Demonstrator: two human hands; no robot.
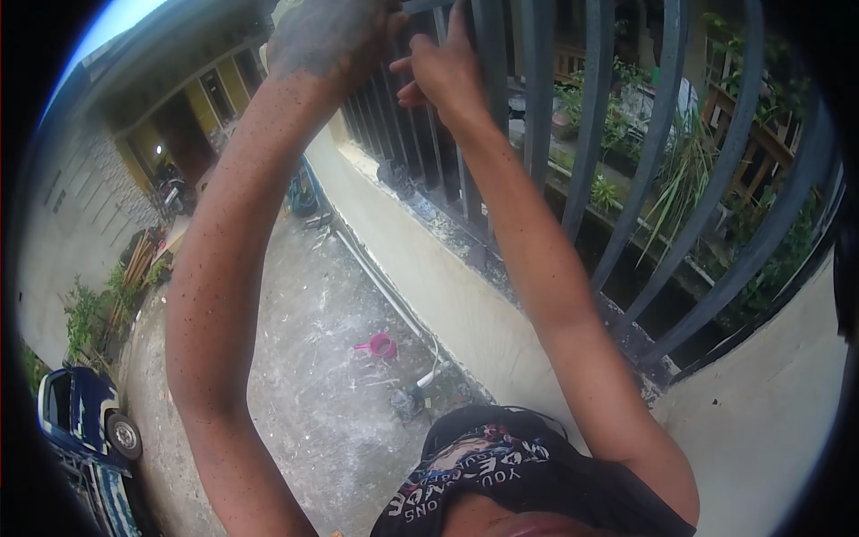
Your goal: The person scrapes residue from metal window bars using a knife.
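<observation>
My left hand (327,40), smeared with grey, is raised at the top edge of the view beside the fence. Its fingers look curled, and a pale yellowish thing (279,16) shows just behind it; what the fingers hold is partly hidden. Close by on the right, my right hand (445,76) reaches up at the grey metal bars (540,89). Its fingers are apart, one pointing upward next to a bar, and no object shows in them. Small dark specks dot both forearms.
A low cream wall (447,277) carries the bars. On the concrete floor lie a pink dipper (380,345), a white pipe (380,285) and a crumpled clear plastic bag (404,404). A dark blue vehicle (85,412) stands lower left. Plants (689,170) grow beyond the fence.
</observation>
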